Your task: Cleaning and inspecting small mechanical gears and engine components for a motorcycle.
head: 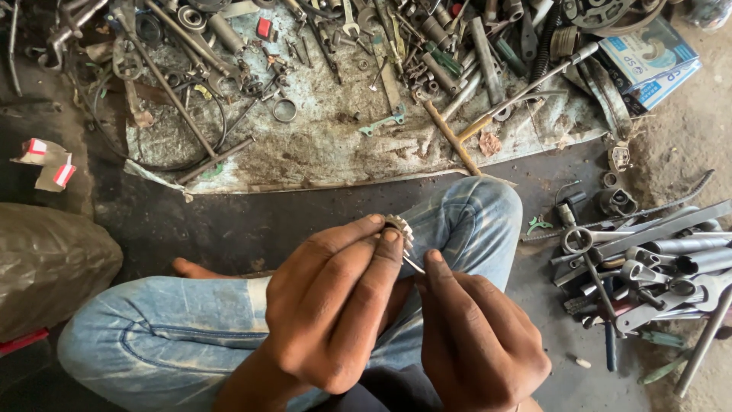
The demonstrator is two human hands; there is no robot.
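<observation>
Sitting cross-legged on dark ground; jeans (175,328) fill the lower frame, one knee raised at centre. Open floor is a narrow dark strip between the knees and the sheet (328,149) ahead. The sheet's near edge runs ragged from left to right, with a wooden handle (451,139) overhanging it. Sheet crowded with spanners, rods, a ring (284,110) and springs. Right side hemmed by a second pile of wrenches (648,267); left side by a brown sack (46,259).

Packages: a flat blue-and-white box (650,57), rectangular, top right, lying tilted on the sheet's far corner. Two small white cartons (47,162) with red patches, far left, just beside the sack.

Hands: left hand (335,305) raised over the knee, back to camera, thumb and forefingers pinched around a small toothed gear (399,226), held at the fingertips. Right hand (476,336) just beside it, fingers curled closed on a thin metal pick (412,265), only its tip showing; tip points up-left to the gear's underside. Cannot tell whether tip and gear touch. Both wrists enter from the bottom edge.
</observation>
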